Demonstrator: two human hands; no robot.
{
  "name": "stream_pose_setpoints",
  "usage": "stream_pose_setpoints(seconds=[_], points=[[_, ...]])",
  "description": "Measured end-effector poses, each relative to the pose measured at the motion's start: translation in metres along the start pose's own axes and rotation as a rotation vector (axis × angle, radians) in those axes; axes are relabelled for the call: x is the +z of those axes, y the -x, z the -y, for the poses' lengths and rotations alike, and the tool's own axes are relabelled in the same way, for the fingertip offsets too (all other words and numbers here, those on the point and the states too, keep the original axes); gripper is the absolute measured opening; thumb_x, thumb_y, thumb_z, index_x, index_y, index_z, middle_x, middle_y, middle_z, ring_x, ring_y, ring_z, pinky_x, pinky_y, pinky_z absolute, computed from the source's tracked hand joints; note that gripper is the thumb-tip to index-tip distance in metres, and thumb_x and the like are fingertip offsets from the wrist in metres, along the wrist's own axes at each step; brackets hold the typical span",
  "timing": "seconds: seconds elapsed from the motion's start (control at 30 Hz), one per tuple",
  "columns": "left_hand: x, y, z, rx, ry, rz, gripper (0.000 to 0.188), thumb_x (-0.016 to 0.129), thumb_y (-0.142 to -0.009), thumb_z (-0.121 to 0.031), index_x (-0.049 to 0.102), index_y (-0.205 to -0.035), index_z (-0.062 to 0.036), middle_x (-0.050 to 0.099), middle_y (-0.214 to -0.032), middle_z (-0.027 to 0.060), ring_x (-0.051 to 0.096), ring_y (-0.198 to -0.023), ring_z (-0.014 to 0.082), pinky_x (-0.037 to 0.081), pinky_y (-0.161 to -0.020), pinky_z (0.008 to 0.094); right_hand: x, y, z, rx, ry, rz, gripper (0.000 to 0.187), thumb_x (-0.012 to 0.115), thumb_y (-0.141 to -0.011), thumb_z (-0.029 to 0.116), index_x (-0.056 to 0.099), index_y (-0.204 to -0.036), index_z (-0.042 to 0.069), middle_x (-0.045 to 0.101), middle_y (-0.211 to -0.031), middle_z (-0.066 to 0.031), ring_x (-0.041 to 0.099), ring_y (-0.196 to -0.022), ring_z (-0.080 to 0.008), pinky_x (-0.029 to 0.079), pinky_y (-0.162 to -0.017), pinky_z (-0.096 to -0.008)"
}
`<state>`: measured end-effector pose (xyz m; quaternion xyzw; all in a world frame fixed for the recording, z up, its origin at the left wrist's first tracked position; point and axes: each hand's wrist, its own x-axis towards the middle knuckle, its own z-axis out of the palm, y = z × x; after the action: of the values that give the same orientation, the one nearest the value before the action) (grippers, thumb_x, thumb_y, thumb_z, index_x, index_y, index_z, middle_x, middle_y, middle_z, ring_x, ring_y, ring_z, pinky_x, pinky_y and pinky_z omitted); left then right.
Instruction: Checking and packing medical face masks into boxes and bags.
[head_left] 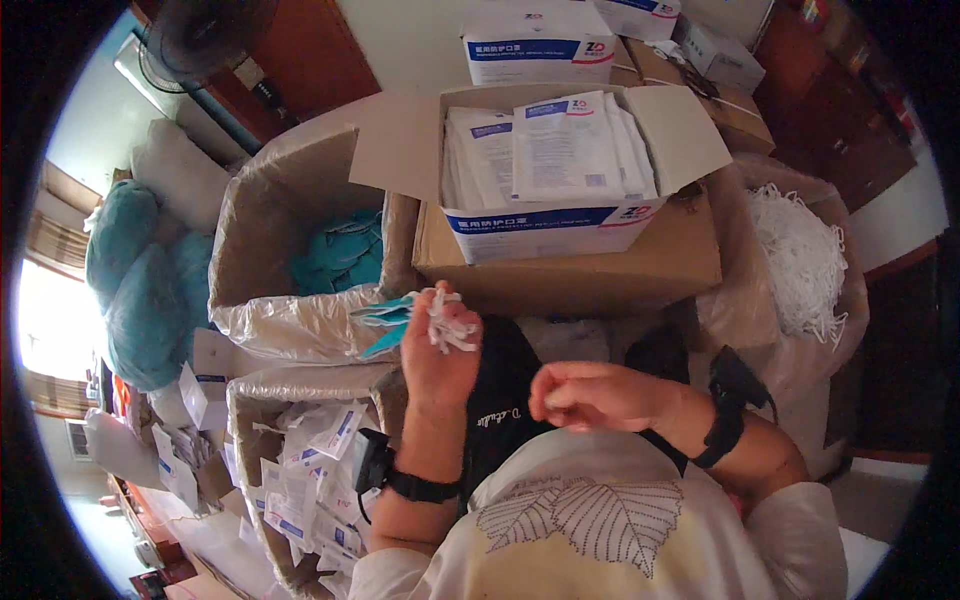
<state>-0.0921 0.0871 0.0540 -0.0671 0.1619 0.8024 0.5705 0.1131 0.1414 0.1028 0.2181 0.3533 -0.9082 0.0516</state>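
Note:
My left hand (440,345) is closed around several blue-green face masks (388,318), which fan out to its left. White ear loops (452,325) bunch up over the fingers of that hand. My right hand (578,395) is curled in front of my lap, apart from the left one; whatever its fingers may hold is hidden. Just beyond the left hand stands a plastic-lined carton (255,305) with more blue-green masks (345,250) inside. Straight ahead, a white-and-blue box (545,245) with its flaps spread is packed with flat white pouches (565,150).
The white-and-blue box rests on a brown carton (570,270). To the right, a lined container holds a heap of white cords (800,260). At the near left, another carton (245,420) contains loose pouches (300,490). Big blue-green bags (140,290) lie further left; more boxes (540,50) stand behind.

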Motion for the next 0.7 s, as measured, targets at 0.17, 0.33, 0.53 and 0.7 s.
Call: stream_pose_setpoints(seconds=[0.17,0.33,0.53,0.7], points=[[0.011,0.011,0.024,-0.112,0.073,0.006,0.024,0.041,-0.092,-0.024,0.053,-0.099,-0.0053,0.059,-0.094,0.0045,0.057,-0.087,0.0161,0.045,-0.076,0.0312,0.027,-0.027,0.010,-0.217,0.507,-0.168,0.019,0.044,-0.091,0.020,0.050,-0.089,0.002,0.050,-0.074,-0.0014,0.043,-0.061,-0.0075,0.038,-0.055,-0.0213],[0.013,0.016,0.033,-0.098,0.079,-0.033,0.023,0.041,-0.092,-0.026,0.053,-0.096,-0.0075,0.058,-0.101,0.0040,0.055,-0.094,0.0173,0.043,-0.084,0.0330,0.023,-0.044,-0.005,-0.629,0.899,-0.356,0.020,0.043,-0.091,0.020,0.050,-0.089,0.001,0.048,-0.069,-0.0007,0.046,-0.061,-0.0087,0.039,-0.055,-0.0235],[0.013,0.020,0.040,0.000,-0.184,0.101,0.035,0.036,-0.093,-0.034,0.049,-0.111,-0.0066,0.054,-0.106,0.0049,0.051,-0.095,0.0164,0.040,-0.085,0.0327,0.022,-0.049,0.004,-0.472,0.503,-0.305,0.024,0.044,-0.091,0.029,0.051,-0.090,0.006,0.047,-0.071,0.0004,0.042,-0.061,-0.0061,0.035,-0.051,-0.0210],[0.009,0.019,0.052,0.187,-0.544,-0.037,0.040,0.035,-0.093,-0.034,0.046,-0.116,-0.0037,0.052,-0.109,0.0056,0.050,-0.095,0.0155,0.038,-0.086,0.0298,0.021,-0.054,0.005,-0.199,0.160,-0.249,0.028,0.048,-0.089,0.034,0.054,-0.099,0.008,0.054,-0.086,0.0015,0.050,-0.074,-0.0086,0.041,-0.062,-0.0227]])
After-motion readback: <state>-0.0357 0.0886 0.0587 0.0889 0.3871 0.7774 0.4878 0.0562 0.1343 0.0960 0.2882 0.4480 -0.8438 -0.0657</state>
